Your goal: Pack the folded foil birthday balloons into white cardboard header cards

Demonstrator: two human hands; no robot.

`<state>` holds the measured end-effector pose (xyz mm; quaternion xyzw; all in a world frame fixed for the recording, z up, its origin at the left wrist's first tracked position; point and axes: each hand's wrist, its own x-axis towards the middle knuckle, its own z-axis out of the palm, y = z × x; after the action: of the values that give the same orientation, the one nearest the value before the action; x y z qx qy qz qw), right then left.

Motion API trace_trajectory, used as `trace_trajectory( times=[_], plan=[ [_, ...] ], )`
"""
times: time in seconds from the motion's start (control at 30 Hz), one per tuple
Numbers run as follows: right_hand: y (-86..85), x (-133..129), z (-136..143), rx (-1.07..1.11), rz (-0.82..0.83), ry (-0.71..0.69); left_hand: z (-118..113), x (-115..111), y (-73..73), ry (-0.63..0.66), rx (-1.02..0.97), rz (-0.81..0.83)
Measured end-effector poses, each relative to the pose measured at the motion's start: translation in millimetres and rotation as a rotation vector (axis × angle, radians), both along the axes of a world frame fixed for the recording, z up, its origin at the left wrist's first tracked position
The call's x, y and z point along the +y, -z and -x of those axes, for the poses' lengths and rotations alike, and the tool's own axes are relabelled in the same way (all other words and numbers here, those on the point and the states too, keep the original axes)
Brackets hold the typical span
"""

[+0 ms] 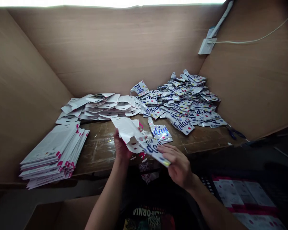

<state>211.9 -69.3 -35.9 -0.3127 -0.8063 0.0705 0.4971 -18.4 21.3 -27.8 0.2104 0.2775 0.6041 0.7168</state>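
Table [105, 150] boxed in by brown board walls [110, 48] on 3 sides, so stock stays put. Big loose heap of foil banners [184, 102] at back right corner, unsorted. Fanned white card sleeves [103, 107] along back edge, mid-left, within easy reach. Neat stack of packed sleeves [54, 153] at front left corner, squared up, looks like finished pcs. A few folded banners [162, 132] lie mid-table, just behind hands. Left hand [122, 147] at front edge, fingers curled round an open white sleeve [127, 131], held tilted w/ mouth toward the right. Right hand [179, 164] pinches a folded banner [153, 150] by its near end, other end at/inside the sleeve mouth.
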Motion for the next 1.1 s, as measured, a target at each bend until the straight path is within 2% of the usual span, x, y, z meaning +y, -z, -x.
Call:
trace_trajectory(
  times=[0.1,0.17,0.23,0.33,0.5,0.6,0.77,0.87,1.0,1.1],
  plan=[
    [-16.9,-3.0,19.3,-0.27,-0.043,-0.04,-5.5,-3.2,-0.9,0.05,-0.03,0.021],
    [-20.5,-2.6,29.0,-0.313,-0.066,-0.047,-9.1,-6.8,-2.0,0.078,-0.021,0.046],
    [-17.8,0.3,36.6,-0.288,-0.091,-0.045,-12.9,-10.7,-3.3,0.093,0.011,0.061],
    [-5.0,9.9,46.6,-0.254,-0.114,-0.043,-17.8,-14.6,-4.4,0.093,0.05,0.061],
    [14.1,19.3,62.7,-0.201,-0.122,-0.023,-16.1,-14.0,-3.1,0.072,0.001,0.049],
    [11.7,18.6,71.2,-0.211,-0.106,-0.058,-13.0,-13.1,-0.9,0.095,-0.015,0.058],
    [0.4,29.8,84.0,-0.359,0.039,0.089,-11.4,-8.7,3.1,0.077,-0.031,0.019],
    [-1.8,24.2,90.2,-0.353,0.056,0.106,-3.5,-3.2,2.8,0.028,-0.101,0.048],
    [1.5,12.0,101.6,-0.377,0.071,0.067,0.9,-1.8,2.3,-0.048,-0.179,0.109],
    [2.3,26.6,108.5,-0.521,0.1,0.027,-4.2,-3.6,6.4,-0.038,-0.179,0.089]
  ],
)
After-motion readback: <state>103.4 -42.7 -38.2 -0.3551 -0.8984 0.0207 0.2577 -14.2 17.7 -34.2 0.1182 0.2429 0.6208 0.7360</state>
